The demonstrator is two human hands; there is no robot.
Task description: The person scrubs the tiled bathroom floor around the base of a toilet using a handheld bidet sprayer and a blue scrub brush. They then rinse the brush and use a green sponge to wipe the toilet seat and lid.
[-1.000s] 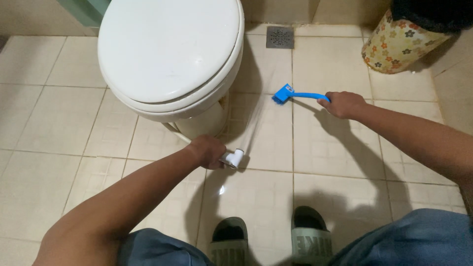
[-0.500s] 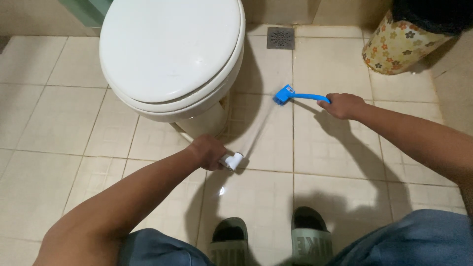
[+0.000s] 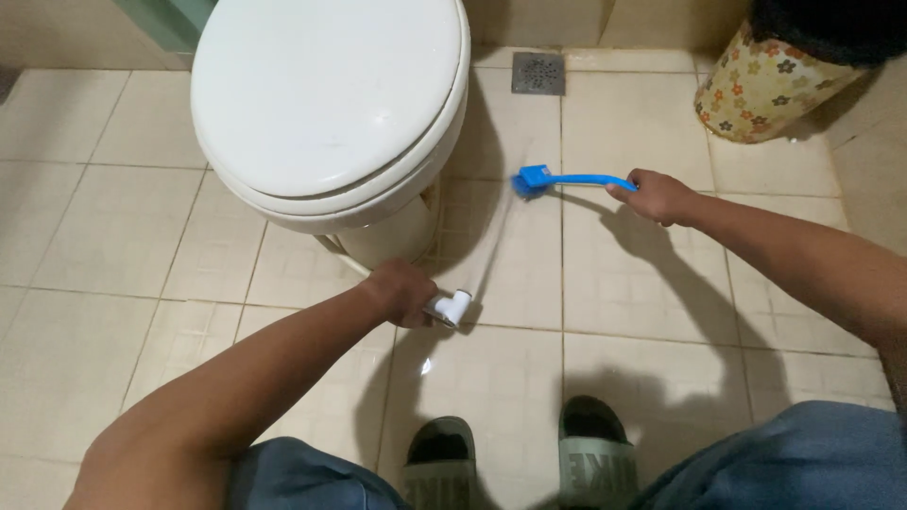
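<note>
While the left hand (image 3: 402,291) grips a white sprayer (image 3: 448,307), the right hand (image 3: 658,195) holds a blue brush (image 3: 557,178) on wet beige tiles (image 3: 123,236).

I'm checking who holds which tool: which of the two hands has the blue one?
The right hand grips the blue long-handled brush; the left hand holds a white spray nozzle instead.

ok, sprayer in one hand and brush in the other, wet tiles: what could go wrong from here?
1. The left hand aims the white sprayer along the tiled floor; the wet sheen runs toward the slippers, so a slip seems possible.
2. The right hand holds the blue brush at the far end of its handle, arm stretched; the grip could twist under scrubbing pressure.
3. Spray may splash onto the flowered bin.
</note>
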